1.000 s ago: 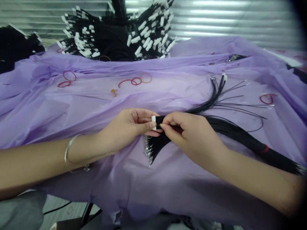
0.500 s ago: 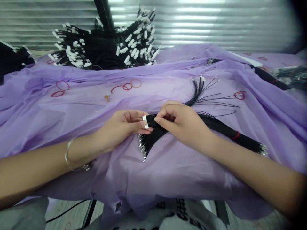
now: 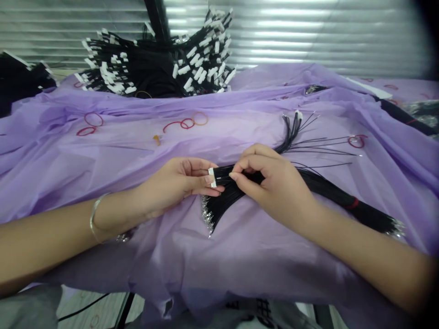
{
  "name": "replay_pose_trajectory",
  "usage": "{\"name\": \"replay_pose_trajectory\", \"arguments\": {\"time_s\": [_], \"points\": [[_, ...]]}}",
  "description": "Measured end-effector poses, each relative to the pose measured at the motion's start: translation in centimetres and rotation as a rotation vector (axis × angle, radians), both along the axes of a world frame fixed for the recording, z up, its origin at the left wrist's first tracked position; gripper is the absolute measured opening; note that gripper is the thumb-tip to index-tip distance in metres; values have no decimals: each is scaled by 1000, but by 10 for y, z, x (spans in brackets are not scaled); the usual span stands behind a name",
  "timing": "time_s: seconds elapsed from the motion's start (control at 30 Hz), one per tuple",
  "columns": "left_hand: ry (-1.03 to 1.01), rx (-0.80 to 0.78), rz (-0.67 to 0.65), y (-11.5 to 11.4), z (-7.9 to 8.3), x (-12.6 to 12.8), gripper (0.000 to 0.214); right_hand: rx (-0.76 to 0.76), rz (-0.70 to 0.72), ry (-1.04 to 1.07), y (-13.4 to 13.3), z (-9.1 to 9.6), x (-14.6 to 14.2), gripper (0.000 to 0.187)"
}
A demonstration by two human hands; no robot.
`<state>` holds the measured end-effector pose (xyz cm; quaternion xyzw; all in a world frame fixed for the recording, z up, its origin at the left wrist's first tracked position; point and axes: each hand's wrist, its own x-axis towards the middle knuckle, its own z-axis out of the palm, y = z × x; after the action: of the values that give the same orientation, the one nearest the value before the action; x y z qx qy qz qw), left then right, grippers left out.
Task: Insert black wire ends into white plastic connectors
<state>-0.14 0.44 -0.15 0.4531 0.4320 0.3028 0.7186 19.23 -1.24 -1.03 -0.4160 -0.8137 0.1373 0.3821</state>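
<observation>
Between the thumb and fingers of my left hand (image 3: 187, 179) is a small white connector (image 3: 213, 177), with black wires running out of it to the right. My right hand (image 3: 270, 180) pinches a thin black wire (image 3: 224, 177) just right of the connector, thumb against forefinger. Beneath both hands lies a fanned bundle of black wires (image 3: 222, 208) with silver metal tips at its left end. The bundle stretches right under my right hand to a red band (image 3: 353, 202). Beyond my right hand, loose black wires (image 3: 291, 132) spread out near another white connector piece.
A purple cloth (image 3: 130, 151) covers the table. At the back rises a big heap of black cables with white connectors (image 3: 154, 68). Red rubber bands (image 3: 93, 120) and a small orange-yellow scrap (image 3: 157, 140) lie on the cloth. More wire bundles (image 3: 408, 116) sit at the far right.
The view has shifted slightly, so things sit a little further right. My right hand has drawn slightly away from the connector, and more of the wires between the hands shows.
</observation>
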Motion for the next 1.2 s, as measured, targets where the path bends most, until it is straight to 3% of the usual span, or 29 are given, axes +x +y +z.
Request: {"name": "replay_pose_trajectory", "arguments": {"time_s": [0.37, 0.6, 0.73, 0.87, 0.93, 1.07, 1.2], "points": [[1, 18, -32, 2, -2, 0, 13, -34, -79, 39, -4, -2, -5, 10], [-18, 59, -39, 0, -6, -1, 12, -34, -21, 8, 0, -9, -11, 9], [-17, 76, -32, 0, -6, -1, 15, 73, -16, -117, -1, -5, -10, 8], [-61, 51, 23, -1, -4, 0, 16, 304, -111, -360, -14, 12, -1, 13], [-94, 30, 59, 0, -3, 0, 14, 336, -24, -430, -19, 14, 1, 14], [-152, 21, 73, 1, -4, -2, 14, 226, 252, -499, -13, 1, 0, 16], [-162, 23, 63, 2, -4, -3, 13, 81, 292, -336, -9, -2, -3, 10]]}}
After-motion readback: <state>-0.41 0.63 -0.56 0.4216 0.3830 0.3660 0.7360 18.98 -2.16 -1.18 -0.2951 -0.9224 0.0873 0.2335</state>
